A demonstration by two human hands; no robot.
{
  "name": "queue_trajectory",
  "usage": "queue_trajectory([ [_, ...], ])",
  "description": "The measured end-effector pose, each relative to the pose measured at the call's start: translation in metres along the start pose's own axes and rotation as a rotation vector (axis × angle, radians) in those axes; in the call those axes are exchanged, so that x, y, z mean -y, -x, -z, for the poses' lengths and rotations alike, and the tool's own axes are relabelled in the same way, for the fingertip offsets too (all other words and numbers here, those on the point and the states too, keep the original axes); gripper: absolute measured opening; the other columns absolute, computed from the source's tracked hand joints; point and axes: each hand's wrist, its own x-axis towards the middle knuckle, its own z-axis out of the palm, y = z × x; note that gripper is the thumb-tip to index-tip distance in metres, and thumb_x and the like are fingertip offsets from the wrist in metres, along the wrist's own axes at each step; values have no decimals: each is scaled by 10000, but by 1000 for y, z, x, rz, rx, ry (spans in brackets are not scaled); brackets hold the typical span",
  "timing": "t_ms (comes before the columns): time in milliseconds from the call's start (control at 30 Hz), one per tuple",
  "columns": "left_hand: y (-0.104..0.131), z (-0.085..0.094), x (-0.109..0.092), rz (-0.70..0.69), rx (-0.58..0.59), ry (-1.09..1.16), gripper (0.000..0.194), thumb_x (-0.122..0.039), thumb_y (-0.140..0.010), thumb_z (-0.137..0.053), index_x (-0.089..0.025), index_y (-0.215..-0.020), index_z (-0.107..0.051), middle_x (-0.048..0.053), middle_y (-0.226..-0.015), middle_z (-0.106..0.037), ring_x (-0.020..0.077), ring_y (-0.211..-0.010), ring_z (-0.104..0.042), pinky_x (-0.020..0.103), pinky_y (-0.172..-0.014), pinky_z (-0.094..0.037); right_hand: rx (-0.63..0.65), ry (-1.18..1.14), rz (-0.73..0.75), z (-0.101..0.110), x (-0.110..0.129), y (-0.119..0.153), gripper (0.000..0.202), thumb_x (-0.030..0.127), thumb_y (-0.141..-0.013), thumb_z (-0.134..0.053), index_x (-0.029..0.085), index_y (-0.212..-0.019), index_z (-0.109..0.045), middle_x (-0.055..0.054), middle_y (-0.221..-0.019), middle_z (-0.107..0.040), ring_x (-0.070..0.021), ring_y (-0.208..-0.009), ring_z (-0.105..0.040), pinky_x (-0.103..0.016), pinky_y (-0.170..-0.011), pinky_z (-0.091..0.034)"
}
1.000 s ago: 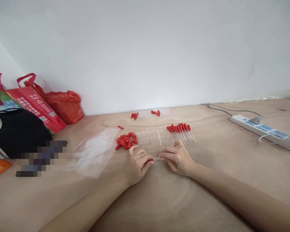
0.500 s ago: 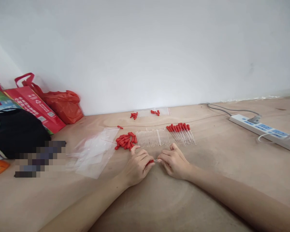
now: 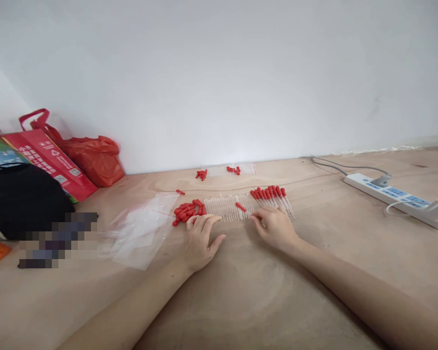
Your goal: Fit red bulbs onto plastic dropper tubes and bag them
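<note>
My right hand (image 3: 275, 227) pinches a glass dropper by its tube end; the dropper's red rubber bulb (image 3: 240, 207) points up and left over a row of clear glass tubes (image 3: 222, 206). Most of that tube is hidden by my fingers. My left hand (image 3: 201, 243) is open, thumb apart from the fingers, with nothing in it. Its fingertips are close to a pile of loose red bulbs (image 3: 185, 212). Beyond my right hand lie several droppers with red bulbs fitted (image 3: 272, 193), side by side and slanted.
Clear plastic bags (image 3: 140, 233) lie left of the bulbs. At the back is another clear bag (image 3: 217, 170) with red bulbs by it. A power strip (image 3: 394, 194) with cables sits right. Shopping bags (image 3: 47, 155) and a black bag (image 3: 25, 199) stand left.
My hands have come apart. The left has let go of the red bulb and opened; the right has moved up and right, carrying the dropper.
</note>
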Motion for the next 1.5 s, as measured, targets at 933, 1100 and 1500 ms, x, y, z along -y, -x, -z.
queue_trajectory([
  [933, -28, 36, 69, 188, 11, -152, 248, -285, -844, -395, -188, -768, -610, 45, -818, -595, 183, -783, -548, 303, -735, -417, 12, 215, -366, -23, -8, -54, 255, 273, -795, -390, 189, -747, -626, -85, -754, -661, -220, -758, -569, -376, -738, -216],
  [1100, -57, 44, 152, 322, 254, -393, 223, -228, -809, -424, -189, -871, -635, 67, -904, -591, 229, -919, -526, 332, -797, -399, 101, 227, -397, -21, -5, -56, 260, 242, -775, -393, 183, -712, -638, -91, -722, -659, -220, -742, -575, -382, -739, -212],
  [1500, -95, 10, 182, 281, 646, -432, 78, -183, -786, -564, -161, -832, -624, 66, -981, -578, 233, -966, -527, 402, -838, -412, 345, 318, -444, -16, -1, -73, 241, 187, -776, -423, 137, -851, -647, -172, -868, -644, -270, -872, -559, -431, -794, -193],
])
